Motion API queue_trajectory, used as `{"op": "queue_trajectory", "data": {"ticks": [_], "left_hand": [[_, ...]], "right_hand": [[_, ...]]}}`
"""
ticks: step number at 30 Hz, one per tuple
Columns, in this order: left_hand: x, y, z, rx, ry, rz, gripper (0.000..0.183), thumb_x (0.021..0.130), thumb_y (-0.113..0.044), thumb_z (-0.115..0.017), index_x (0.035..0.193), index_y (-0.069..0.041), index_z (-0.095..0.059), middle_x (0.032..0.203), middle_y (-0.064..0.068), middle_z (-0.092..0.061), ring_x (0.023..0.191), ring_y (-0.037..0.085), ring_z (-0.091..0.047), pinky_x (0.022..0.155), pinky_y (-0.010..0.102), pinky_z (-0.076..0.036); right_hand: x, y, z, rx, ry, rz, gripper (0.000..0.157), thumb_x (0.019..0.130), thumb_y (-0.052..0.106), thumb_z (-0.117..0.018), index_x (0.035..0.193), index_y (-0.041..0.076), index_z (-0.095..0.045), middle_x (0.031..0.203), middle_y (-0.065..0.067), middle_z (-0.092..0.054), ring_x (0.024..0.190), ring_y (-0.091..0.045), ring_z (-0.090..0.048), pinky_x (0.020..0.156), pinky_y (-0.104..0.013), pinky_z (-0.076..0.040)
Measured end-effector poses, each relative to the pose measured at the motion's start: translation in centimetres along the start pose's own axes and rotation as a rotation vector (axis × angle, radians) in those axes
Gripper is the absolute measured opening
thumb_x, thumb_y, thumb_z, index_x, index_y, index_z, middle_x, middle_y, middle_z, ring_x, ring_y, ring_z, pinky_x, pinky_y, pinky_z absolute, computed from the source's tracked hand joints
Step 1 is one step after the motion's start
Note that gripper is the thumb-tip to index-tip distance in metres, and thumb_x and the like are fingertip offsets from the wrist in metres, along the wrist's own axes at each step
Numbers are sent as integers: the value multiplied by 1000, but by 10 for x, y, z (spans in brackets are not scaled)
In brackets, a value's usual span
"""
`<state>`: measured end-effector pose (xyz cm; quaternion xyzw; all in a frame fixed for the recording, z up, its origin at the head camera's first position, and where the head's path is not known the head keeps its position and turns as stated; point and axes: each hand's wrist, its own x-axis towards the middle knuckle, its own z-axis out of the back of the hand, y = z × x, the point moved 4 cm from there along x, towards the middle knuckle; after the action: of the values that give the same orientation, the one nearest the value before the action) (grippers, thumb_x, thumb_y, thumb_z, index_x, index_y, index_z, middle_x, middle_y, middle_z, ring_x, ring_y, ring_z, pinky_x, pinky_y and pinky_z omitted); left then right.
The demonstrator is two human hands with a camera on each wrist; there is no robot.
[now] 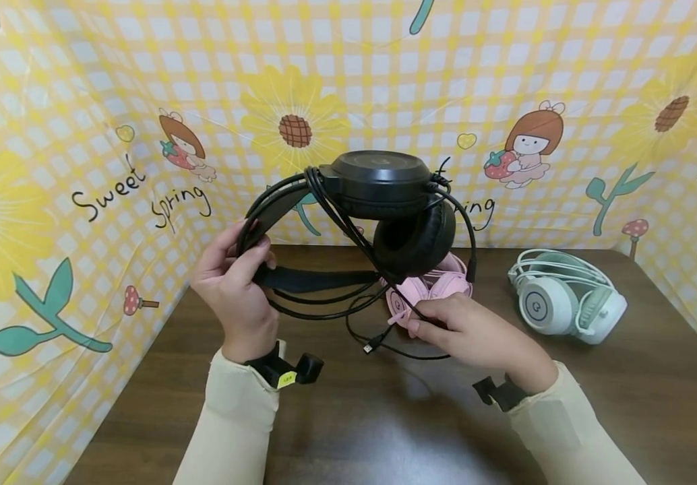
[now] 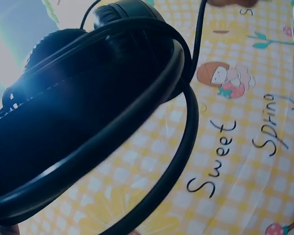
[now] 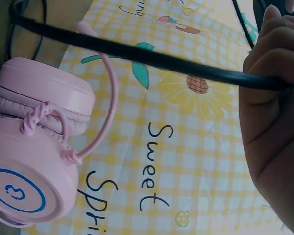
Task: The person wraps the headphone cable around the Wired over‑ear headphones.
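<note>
Black over-ear headphones (image 1: 379, 178) are held up above the table, earcups toward the right. My left hand (image 1: 236, 286) grips their headband (image 1: 318, 278) at the left end, thumb on the near side. Several loops of black cable (image 1: 339, 215) run around the headband and hang below it. With thumb and fingers my right hand (image 1: 470, 333) pinches the black cable (image 3: 152, 58), which stretches across the right wrist view. A USB plug (image 1: 373, 347) dangles at the cable's loose end, left of the right hand. In the left wrist view the dark headband (image 2: 78, 107) fills much of the picture.
Pink headphones with a microphone boom (image 3: 34, 161) lie on the brown table (image 1: 336, 404) behind the right hand. Farther right rest mint-green and white headphones (image 1: 567, 296) with cable wound over them. A yellow checked cloth (image 1: 385, 87) stands as a wall behind and at both sides.
</note>
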<state>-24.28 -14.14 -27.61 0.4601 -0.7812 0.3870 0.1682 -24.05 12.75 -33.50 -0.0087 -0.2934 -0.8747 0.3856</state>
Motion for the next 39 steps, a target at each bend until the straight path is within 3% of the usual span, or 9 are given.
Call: {"op": "queue_trajectory", "data": {"ticks": [6, 14, 21, 25, 33, 39], "left_hand": [[4, -3, 5, 28, -34, -28, 19, 72, 22, -60, 90, 18, -68, 78, 17, -69, 48, 19, -54, 48, 25, -45], [8, -6, 3, 62, 30, -139, 17, 68, 22, -63, 84, 22, -65, 80, 20, -68, 47, 17, -51, 48, 24, -45], [7, -8, 2, 198, 82, -251, 16, 64, 17, -70, 79, 19, -67, 86, 20, -70, 80, 29, -65, 72, 31, -53], [6, -9, 1, 289, 113, -304, 14, 64, 13, -72, 77, 16, -70, 88, 21, -70, 83, 31, -65, 75, 33, -53], [3, -7, -1, 323, 164, -335, 12, 64, 9, -73, 75, 13, -71, 87, 19, -70, 80, 29, -66, 73, 32, -54], [1, -7, -6, 372, 240, -353, 12, 66, 3, -73, 76, 10, -73, 89, 20, -70, 81, 29, -66, 74, 32, -54]], "right_hand": [[-3, 4, 4, -8, -22, 64, 27, 100, 24, -55, 73, 26, -51, 61, 18, -34, 54, -1, -38, 50, -23, -36], [-7, 9, 11, -49, -56, 87, 25, 98, 23, -58, 75, 28, -52, 63, 19, -35, 59, -1, -41, 54, -23, -37], [-11, 14, 17, -64, -77, 117, 29, 97, 21, -60, 71, 27, -48, 60, 20, -33, 53, 1, -36, 49, -20, -33], [-14, 18, 21, -64, -111, 166, 32, 96, 17, -61, 70, 26, -45, 60, 18, -31, 52, 3, -32, 47, -18, -30], [-18, 25, 27, -42, -142, 196, 32, 95, 15, -62, 71, 26, -45, 60, 18, -29, 51, 3, -30, 46, -17, -28], [-20, 27, 30, -47, -138, 185, 32, 95, 15, -63, 70, 25, -44, 61, 19, -29, 52, 3, -31, 47, -17, -29]]}}
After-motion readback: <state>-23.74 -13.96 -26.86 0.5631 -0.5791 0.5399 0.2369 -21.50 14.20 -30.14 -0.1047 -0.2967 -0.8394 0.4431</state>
